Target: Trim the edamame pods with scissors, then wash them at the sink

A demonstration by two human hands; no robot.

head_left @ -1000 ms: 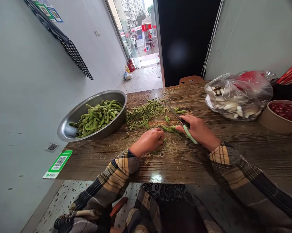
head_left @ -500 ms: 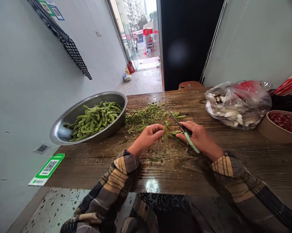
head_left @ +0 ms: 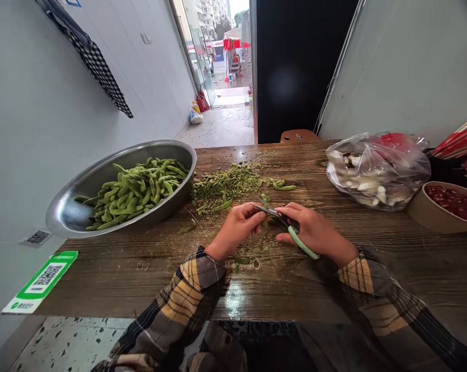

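Near the middle of the worktop, the right hand grips scissors while the left hand pinches a green pod (its tip at the blades).

Green-handled scissors — blades nearly level, meeting small green pod.

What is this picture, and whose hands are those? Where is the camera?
The camera sits on a person's head and looks down, so you see that person's own two hands, as if they were yours. The left hand pinches a green bean pod. The right hand holds scissors with a green handle, the blades at the pod. They work over a wooden table. On the left stands a metal bowl full of pods. Beside it lies a pile of snipped bits. On the right are a plastic bag of mushrooms and a round tub of something red.
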